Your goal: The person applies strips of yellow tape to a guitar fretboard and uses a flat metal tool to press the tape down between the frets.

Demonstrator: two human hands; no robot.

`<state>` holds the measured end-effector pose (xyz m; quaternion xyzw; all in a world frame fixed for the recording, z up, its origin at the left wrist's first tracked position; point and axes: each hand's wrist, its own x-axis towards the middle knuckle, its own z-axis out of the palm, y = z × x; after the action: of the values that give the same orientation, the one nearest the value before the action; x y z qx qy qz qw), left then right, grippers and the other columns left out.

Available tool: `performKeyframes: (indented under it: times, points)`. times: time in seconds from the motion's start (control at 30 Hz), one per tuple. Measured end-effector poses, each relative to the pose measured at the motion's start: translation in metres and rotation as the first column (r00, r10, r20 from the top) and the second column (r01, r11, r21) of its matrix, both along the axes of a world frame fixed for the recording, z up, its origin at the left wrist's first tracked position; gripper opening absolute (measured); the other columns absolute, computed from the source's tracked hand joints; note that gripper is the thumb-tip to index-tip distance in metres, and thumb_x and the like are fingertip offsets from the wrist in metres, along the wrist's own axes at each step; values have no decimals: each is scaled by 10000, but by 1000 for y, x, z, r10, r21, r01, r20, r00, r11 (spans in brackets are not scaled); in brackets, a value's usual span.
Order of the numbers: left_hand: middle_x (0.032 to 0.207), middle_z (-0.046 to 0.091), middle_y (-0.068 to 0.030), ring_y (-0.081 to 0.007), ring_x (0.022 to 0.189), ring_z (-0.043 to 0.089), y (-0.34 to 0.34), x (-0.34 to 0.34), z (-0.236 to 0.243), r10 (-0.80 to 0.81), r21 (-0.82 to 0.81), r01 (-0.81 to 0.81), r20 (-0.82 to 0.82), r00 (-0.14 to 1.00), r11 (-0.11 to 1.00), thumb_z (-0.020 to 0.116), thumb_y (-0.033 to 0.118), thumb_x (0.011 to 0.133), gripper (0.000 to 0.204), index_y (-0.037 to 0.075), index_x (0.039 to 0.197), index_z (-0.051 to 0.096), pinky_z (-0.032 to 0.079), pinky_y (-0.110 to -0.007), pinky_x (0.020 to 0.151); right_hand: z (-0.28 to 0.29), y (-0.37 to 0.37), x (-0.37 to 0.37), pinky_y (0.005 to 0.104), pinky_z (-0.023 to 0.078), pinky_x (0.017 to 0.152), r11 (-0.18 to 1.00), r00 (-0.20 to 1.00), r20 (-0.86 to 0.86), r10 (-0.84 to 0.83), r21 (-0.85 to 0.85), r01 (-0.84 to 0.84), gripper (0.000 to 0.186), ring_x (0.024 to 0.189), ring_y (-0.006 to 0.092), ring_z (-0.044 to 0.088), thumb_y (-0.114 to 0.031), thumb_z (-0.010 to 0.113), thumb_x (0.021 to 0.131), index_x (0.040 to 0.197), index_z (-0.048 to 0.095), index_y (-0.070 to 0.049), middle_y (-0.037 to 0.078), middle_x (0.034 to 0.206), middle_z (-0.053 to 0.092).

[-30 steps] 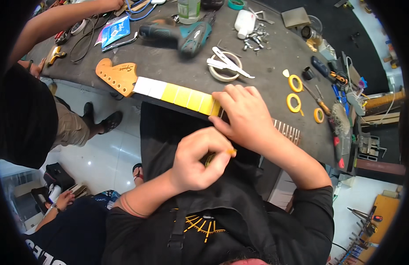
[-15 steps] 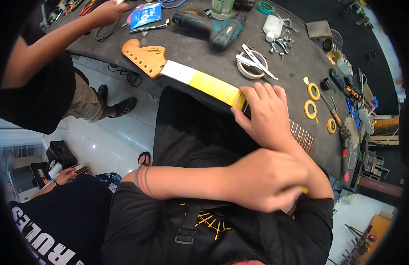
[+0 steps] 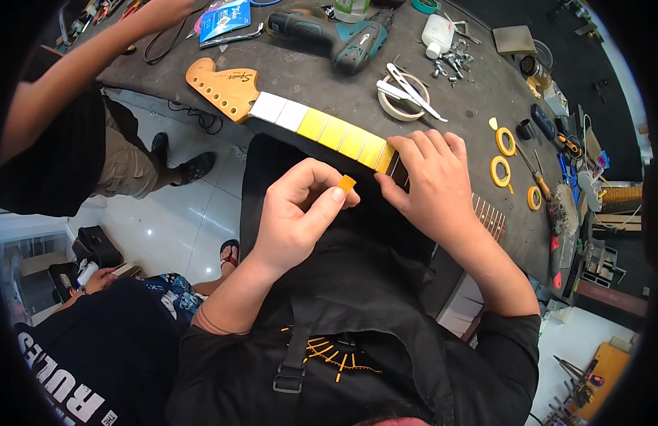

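A guitar neck [image 3: 354, 142] lies along the table's near edge, its light wooden headstock [image 3: 226, 89] at the left. White tape [image 3: 278, 112] covers the fretboard beside the headstock, and yellow tape [image 3: 334, 133] covers the frets after it. Bare dark fretboard [image 3: 489, 214] shows farther right. My right hand [image 3: 432, 177] rests across the neck just past the yellow tape, thumb on the near side and fingers over the top. Just in front of the neck, my left hand [image 3: 297, 213] pinches a small piece of yellow tape [image 3: 346, 184] between thumb and finger.
Behind the neck are a cordless drill [image 3: 336, 39], a tape roll [image 3: 403, 99] with a white folding razor on it, a white bottle [image 3: 438, 35] and loose screws. Yellow tape rolls [image 3: 500, 170] lie at the right. Another person's arm [image 3: 94, 64] reaches in at the left.
My left hand has swung from over my right forearm to in front of the neck, bringing the piece of yellow tape. My right hand stays on the neck.
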<state>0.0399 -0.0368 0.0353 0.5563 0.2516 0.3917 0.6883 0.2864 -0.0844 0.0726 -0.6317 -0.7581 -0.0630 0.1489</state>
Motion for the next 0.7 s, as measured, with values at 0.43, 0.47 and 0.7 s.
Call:
performKeyframes:
  times: [0.43,0.47,0.7]
  points:
    - [1056,764,-87,-146,948,703,-7,21,1,-75,351,153,-226,971,924,737,-31,998,92,-17,1089,724,557,-308,861,36,-32,-5,407,424,969,963,793,-610,5,-210,-167,145,965,239,678,-181,864,963,1008,761,-91,25,941,732]
    - [1053,765,-84,-145,944,701,-8,23,4,-74,336,151,-233,970,930,738,-27,1002,97,-16,1096,722,556,-309,855,36,-31,-1,404,426,966,960,785,-620,-3,-222,-171,140,955,239,678,-175,864,963,996,759,-89,27,934,732]
    - [1012,783,-91,-108,917,726,-10,28,8,-190,-43,186,-340,921,982,752,125,1106,154,-20,1121,703,581,-289,846,43,4,30,422,535,836,956,690,-720,-71,-247,-160,172,900,290,686,-159,780,1031,1008,730,3,126,934,715]
